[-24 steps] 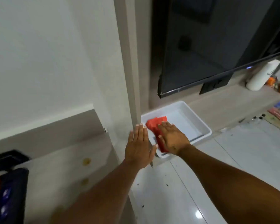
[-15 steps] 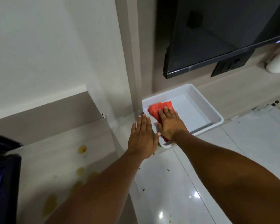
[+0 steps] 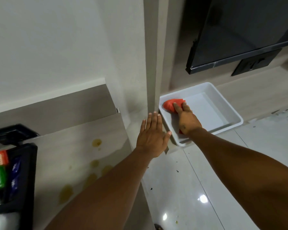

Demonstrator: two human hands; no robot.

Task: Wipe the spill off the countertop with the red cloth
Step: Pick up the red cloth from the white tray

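The red cloth lies bunched in the near-left corner of a white plastic tray. My right hand is curled over the cloth with its fingers closed around it. My left hand is flat and open, fingers spread, against the foot of the grey vertical panel beside the tray. Yellowish spill patches dot the pale countertop to the left, some partly hidden behind my left forearm.
A black bin with coloured packets stands at the left edge of the countertop. A black screen hangs above the tray. Glossy white floor tiles with dark specks lie below on the right.
The cloth was lying flat under my right hand; now my fingers have gathered it into a bunch. The view has shifted right and down, showing more of the spill.
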